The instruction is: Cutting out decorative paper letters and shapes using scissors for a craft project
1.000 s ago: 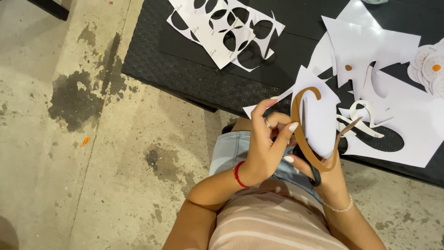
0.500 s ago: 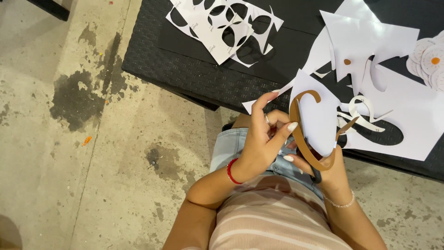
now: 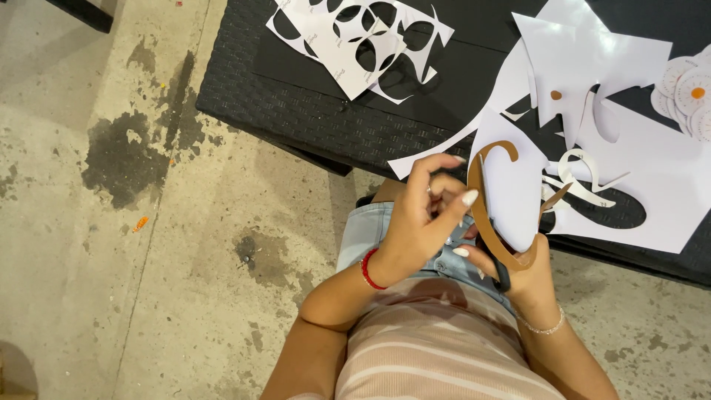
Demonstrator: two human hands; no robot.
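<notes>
My left hand [image 3: 422,222], with a red bracelet at the wrist, pinches a white paper sheet printed with a brown C shape [image 3: 511,200] over my lap. My right hand [image 3: 522,270] sits under that sheet and grips scissors [image 3: 498,259] by their black handle. The thin blades run up along the inner edge of the brown C. Both hands are close together, just in front of the black table [image 3: 311,118].
On the table lie white sheets with round cut-out holes [image 3: 355,37], larger white offcuts [image 3: 652,178], curled paper strips [image 3: 585,181] and round paper discs with orange centres [image 3: 689,89]. Stained concrete floor [image 3: 133,222] spreads to the left.
The hands, the paper and the scissors have stayed together and shifted slightly. The brown C sheet has turned a little in my left hand.
</notes>
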